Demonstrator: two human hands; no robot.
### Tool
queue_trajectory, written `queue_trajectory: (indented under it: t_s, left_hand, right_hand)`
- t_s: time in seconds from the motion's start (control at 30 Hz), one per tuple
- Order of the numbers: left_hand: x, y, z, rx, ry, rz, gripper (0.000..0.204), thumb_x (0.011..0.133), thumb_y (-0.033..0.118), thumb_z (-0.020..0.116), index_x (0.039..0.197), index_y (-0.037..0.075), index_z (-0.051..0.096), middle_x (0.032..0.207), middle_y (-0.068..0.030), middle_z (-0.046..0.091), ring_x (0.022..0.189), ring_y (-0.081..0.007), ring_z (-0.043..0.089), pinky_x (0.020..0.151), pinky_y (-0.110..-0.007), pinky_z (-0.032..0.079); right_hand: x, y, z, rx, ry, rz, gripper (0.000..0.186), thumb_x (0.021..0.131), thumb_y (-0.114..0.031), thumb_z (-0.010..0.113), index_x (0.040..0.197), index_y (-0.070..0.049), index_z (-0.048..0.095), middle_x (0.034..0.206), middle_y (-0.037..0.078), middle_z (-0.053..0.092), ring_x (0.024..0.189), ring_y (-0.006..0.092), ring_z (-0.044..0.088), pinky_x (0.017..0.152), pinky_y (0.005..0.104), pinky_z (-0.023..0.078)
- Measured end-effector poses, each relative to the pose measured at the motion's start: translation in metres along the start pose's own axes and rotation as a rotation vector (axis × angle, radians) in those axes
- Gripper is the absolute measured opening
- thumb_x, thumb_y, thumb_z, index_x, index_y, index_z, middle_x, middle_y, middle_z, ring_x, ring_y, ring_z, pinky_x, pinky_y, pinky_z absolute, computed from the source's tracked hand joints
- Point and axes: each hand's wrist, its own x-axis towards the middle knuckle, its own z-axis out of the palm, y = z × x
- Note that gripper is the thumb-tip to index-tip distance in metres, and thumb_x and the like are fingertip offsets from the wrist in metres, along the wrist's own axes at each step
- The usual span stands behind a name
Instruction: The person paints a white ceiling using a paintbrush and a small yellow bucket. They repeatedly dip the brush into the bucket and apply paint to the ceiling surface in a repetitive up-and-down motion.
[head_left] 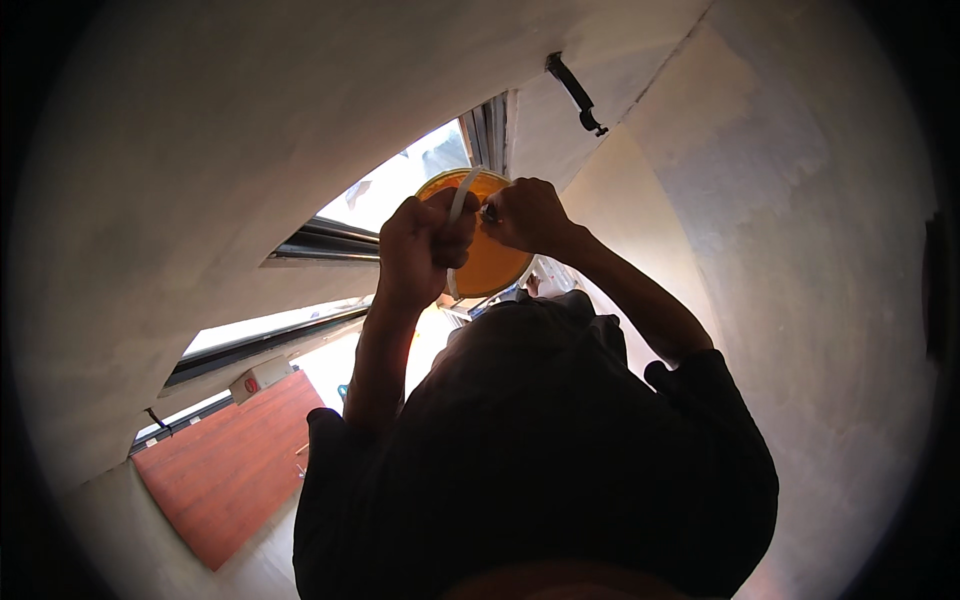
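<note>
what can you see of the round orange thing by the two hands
The round orange thing looks like a plastic bucket, yellower toward its upper edge, its round side facing the camera. A pale curved strip, perhaps its handle, crosses its left part; the left hand grips that strip, hiding some of the orange. The right hand overlaps its upper right; contact there is unclear, as is any support beneath.

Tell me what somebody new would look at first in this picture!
Probably the round orange container in the middle, with the left hand and right hand at it. Then the bright window to its upper left, and the big reddish-brown board at lower left.
</note>
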Motion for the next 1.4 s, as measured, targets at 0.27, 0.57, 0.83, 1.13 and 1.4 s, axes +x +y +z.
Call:
queue_trajectory:
  t_s: [0.27, 0.57, 0.83, 1.13, 1.4]
  left_hand:
    - [0.002, 0.001, 0.006, -0.056, 0.147, -0.079, 0.04, 0.077, 0.021, 0.036, 0.102, -0.004, 0.055, 0.066, -0.001, 0.041, 0.051, -0.0086, 0.03, 0.048, -0.022, 0.026]
    - [0.001, 0.003, 0.014, -0.109, 0.173, -0.081, 0.035, 0.08, 0.02, 0.031, 0.099, -0.002, 0.051, 0.064, 0.003, 0.035, 0.05, -0.006, 0.026, 0.044, -0.02, 0.023]
    - [0.004, -0.007, 0.006, -0.133, 0.132, -0.071, 0.034, 0.08, 0.021, 0.032, 0.098, 0.0, 0.051, 0.062, 0.004, 0.033, 0.048, -0.0059, 0.026, 0.043, -0.021, 0.024]
    - [0.013, -0.011, -0.003, 0.107, 0.218, 0.061, 0.021, 0.077, 0.021, 0.053, 0.09, 0.007, 0.06, 0.06, -0.0008, 0.046, 0.047, -0.0137, 0.038, 0.046, -0.027, 0.033]
    - [0.022, -0.019, -0.014, 0.129, 0.081, 0.037, 0.021, 0.069, 0.027, 0.06, 0.08, 0.009, 0.061, 0.057, -0.0042, 0.051, 0.046, -0.0178, 0.046, 0.047, -0.029, 0.038]
  right_hand:
    - [-0.004, -0.005, -0.004, -0.009, 0.013, -0.023, 0.021, 0.072, -0.029, 0.066, 0.073, -0.008, 0.068, 0.065, 0.012, 0.063, 0.065, 0.0289, 0.065, 0.063, 0.04, 0.051]
    - [-0.025, -0.008, -0.033, 0.161, 0.207, -0.054, 0.026, 0.071, -0.021, 0.073, 0.088, -0.002, 0.07, 0.069, 0.009, 0.067, 0.059, 0.0262, 0.065, 0.061, 0.0352, 0.052]
    - [-0.033, -0.008, -0.023, 0.092, 0.317, -0.082, 0.031, 0.073, -0.023, 0.073, 0.097, -0.004, 0.068, 0.074, 0.011, 0.067, 0.058, 0.0257, 0.064, 0.058, 0.0352, 0.051]
    - [-0.022, -0.011, -0.005, 0.487, 0.178, 0.077, 0.027, 0.067, -0.027, 0.074, 0.074, -0.002, 0.069, 0.061, 0.015, 0.063, 0.053, 0.0249, 0.063, 0.056, 0.035, 0.05]
    - [-0.035, -0.005, -0.018, 0.46, 0.331, 0.047, 0.013, 0.068, -0.016, 0.072, 0.073, -0.004, 0.07, 0.061, 0.012, 0.064, 0.054, 0.0258, 0.063, 0.058, 0.0325, 0.051]
